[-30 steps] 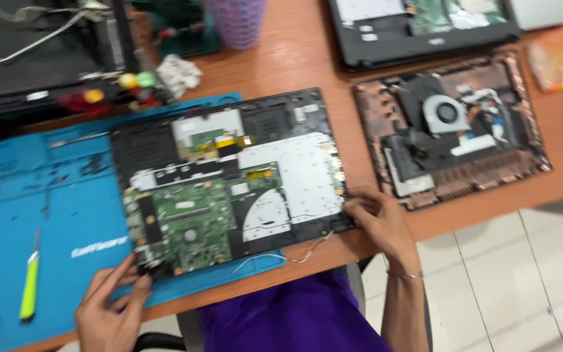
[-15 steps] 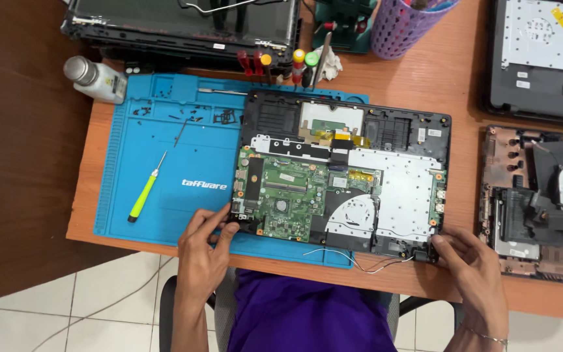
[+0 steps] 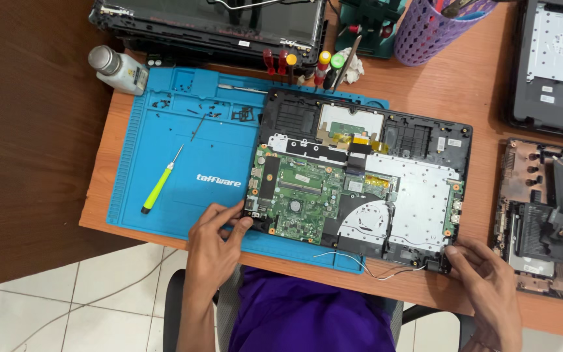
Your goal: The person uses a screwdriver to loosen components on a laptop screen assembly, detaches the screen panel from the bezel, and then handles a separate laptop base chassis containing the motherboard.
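Both hands (image 3: 213,238) stay gripping the laptop base (image 3: 418,202) on the wooden desk (image 3: 438,88).

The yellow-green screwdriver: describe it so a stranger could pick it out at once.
Find the blue work mat on the wooden desk. On its left half, left of the opened laptop, lies a screwdriver, alone and slanted. Its yellow-green handle sets it apart from the red and yellow-capped tools behind the mat.

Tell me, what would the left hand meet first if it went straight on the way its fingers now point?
The left hand points up and to the right, its fingertips already at the near left corner of the opened laptop base. Going on, it would most likely meet the green motherboard first.
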